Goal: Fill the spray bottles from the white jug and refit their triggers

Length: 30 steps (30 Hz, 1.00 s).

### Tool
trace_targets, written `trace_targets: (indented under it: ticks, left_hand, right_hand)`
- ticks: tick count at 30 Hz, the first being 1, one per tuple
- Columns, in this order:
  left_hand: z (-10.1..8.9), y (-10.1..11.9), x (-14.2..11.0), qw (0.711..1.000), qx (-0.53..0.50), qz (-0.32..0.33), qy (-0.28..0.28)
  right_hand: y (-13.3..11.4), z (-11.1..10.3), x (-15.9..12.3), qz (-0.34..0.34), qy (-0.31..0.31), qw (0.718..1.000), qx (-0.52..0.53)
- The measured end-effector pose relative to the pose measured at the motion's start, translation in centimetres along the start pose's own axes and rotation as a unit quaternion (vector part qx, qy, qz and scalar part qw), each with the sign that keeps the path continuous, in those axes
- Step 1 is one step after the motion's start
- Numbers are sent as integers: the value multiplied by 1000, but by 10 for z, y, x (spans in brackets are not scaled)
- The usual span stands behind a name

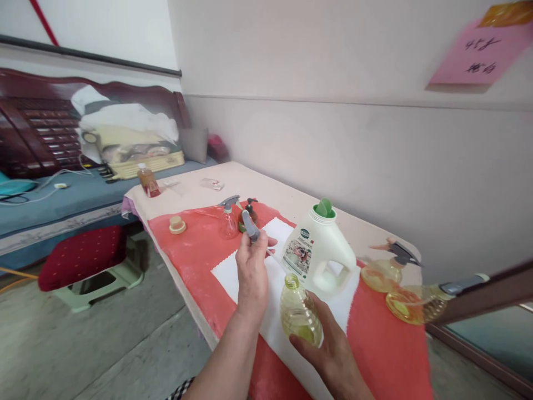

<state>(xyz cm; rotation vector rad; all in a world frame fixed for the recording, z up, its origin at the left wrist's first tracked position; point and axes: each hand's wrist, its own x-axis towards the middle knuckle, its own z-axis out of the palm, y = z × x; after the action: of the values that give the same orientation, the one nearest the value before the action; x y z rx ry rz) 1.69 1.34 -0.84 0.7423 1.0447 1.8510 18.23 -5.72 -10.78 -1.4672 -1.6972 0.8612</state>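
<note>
The left hand [253, 265] is up over the desk [250, 179], and its fingers pinch a gray spray top [250, 226]. A thin tube [278, 259] pokes out from that hand and slants down in front of the big jug [300, 280]. The right hand [333, 340] is curled around a see-through yellow bottle [300, 311], which leans a little, with its open mouth up and some yellow stuff low inside. The spray top is off this bottle, up and to the left of it. The big jug is pale, stands just behind the yellow bottle on a white cloth [233, 272], and has a green piece [323, 208] in its top. Under the white cloth is a red sheet [187, 261]. On the red sheet, past the left hand, a clear spray bottle [228, 224] stands close to a dark pump bottle [249, 214], and a small tan round thing [177, 224] sits off to the left. Over on the right side are two more yellow spray bottles [381, 276], near each other. A bottle with red-brown stuff [149, 182] stands at the far left corner, and a red stool [85, 258] is on the floor [137, 339] beside the desk
</note>
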Motion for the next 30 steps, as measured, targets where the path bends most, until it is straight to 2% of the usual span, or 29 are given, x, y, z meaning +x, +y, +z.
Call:
trace_targets:
  ticks: [4, 7, 13, 17, 30]
  left_hand:
    - [4, -8, -12, 997, 40, -19, -58]
    - [7, -14, -20, 995, 42, -30, -82]
    - [14, -20, -35, 987, -40, -108, -113]
    - [16, -21, -44, 974, -79, -155, -144]
    - [16, -28, -56, 968, -74, -169, -171]
  right_hand:
    - [5, -8, -2, -16, 16, 1000, 7]
    - [9, -14, -2, -37, 39, 998, -20]
    - [10, -18, -5, -93, 82, 990, -60]
    - [7, -20, -6, -91, 107, 987, -84]
    - [6, -28, -3, -91, 112, 986, -88]
